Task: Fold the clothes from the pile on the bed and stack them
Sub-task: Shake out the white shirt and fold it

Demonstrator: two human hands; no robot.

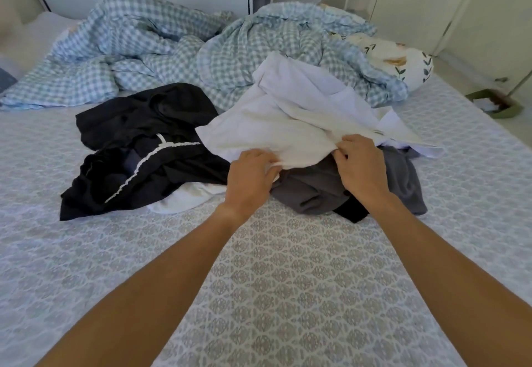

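The left hand and the right hand both grip the near edge of a white garment, fingers curled into the cloth, the two hands near each other. The white garment lies on top of the pile in the middle of the bed, draped over a grey garment just beneath the hands. To the left, a black garment with white trim lies crumpled, touching the white one. Behind the pile sits a rumpled checked duvet, with a leaf-print pillow at its right end.
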